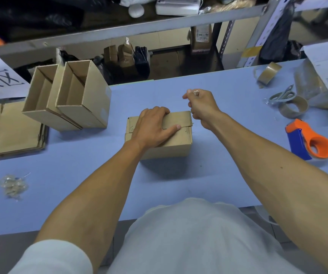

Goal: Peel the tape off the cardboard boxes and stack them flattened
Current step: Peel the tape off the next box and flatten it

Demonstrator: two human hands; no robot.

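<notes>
Our left hand (153, 125) lies flat, fingers spread, pressing down on the closed cardboard box (159, 135) at the middle of the blue surface (218, 155). Our right hand (200, 105) hovers just beyond the box's far right corner, fingers curled, pinching what looks like a clear tape strip (195, 93). The box seems light and stiff, likely to slide unless pinned. To the left stand 2 open boxes (68, 95) beside a flattened stack (10, 129).
</notes>
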